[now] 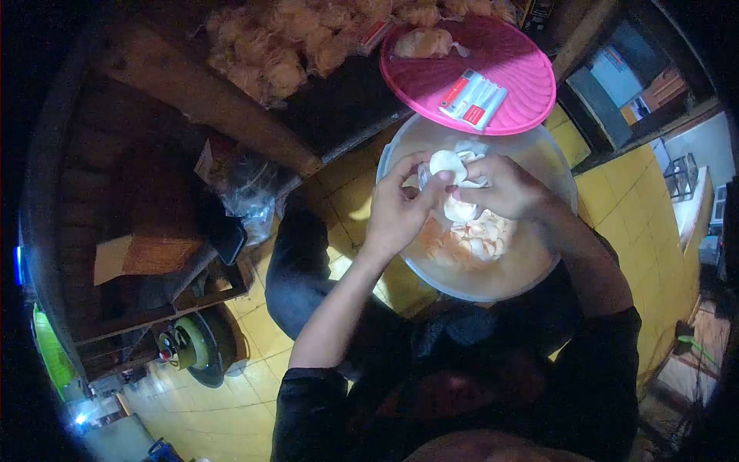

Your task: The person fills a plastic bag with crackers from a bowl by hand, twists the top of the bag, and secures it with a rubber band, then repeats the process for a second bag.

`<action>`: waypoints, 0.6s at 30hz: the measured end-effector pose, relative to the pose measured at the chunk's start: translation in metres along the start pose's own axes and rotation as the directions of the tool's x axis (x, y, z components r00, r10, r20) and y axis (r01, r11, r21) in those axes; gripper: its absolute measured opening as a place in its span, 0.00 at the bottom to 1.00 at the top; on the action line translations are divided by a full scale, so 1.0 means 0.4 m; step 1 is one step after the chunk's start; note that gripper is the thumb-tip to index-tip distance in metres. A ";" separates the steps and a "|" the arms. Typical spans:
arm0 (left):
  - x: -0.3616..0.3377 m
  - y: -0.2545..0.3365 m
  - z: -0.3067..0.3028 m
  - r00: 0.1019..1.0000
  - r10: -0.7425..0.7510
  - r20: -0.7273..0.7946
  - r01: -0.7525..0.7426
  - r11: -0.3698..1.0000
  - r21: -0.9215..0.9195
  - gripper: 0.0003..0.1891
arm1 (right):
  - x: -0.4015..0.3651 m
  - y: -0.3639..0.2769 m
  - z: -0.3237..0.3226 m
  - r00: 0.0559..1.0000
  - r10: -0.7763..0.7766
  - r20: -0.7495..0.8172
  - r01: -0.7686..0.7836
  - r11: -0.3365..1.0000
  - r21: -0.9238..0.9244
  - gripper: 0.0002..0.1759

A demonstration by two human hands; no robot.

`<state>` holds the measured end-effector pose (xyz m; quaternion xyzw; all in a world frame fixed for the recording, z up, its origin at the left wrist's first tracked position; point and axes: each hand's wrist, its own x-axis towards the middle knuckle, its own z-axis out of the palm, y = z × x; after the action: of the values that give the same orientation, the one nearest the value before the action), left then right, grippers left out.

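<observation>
Both of my hands are over a large translucent tub (pixel 554 162) that holds a heap of pale, round, thin chips (pixel 486 233). My left hand (pixel 396 204) is closed, with a white round chip (pixel 446 164) pinched between its thumb and fingers. Close against it, my right hand (pixel 504 189) is closed around more white chips (pixel 474 171). Another white chip (pixel 459 209) shows just under the hands. Clear plastic seems to glint around the held chips, but I cannot make out its shape.
A pink ridged lid (pixel 523 85) lies beyond the tub, bearing a red-and-white packet (pixel 473 100) and a small bagged bundle (pixel 423 44). Many orange-tinted bags (pixel 285 46) are piled at the back. A wooden shelf (pixel 154 308) and cardboard box (pixel 142 258) stand left, above yellow floor tiles (pixel 246 362).
</observation>
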<state>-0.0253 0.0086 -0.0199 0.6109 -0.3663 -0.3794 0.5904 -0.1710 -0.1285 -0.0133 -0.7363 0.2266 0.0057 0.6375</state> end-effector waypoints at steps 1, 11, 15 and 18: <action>0.003 -0.008 -0.001 0.998 0.039 -0.041 -0.037 0.998 0.050 0.18 | 0.000 -0.002 0.000 0.999 -0.030 0.017 0.033 0.977 -0.211 0.13; 0.012 -0.031 -0.018 0.985 0.133 -0.110 -0.096 0.953 0.287 0.10 | -0.015 -0.025 0.001 0.971 -0.237 -0.015 0.198 0.839 -0.506 0.12; -0.001 -0.014 -0.011 0.998 0.069 0.008 -0.067 0.909 0.411 0.11 | -0.006 -0.018 0.003 0.980 -0.194 -0.048 0.131 0.805 -0.579 0.10; -0.001 -0.019 0.005 0.993 0.026 0.112 -0.060 0.949 0.309 0.12 | 0.000 0.008 0.023 0.955 -0.292 -0.047 0.195 0.739 -0.645 0.09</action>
<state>-0.0271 0.0084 -0.0275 0.6674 -0.4659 -0.3356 0.4742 -0.1696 -0.1200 -0.0181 -0.9293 0.1586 -0.0553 0.3290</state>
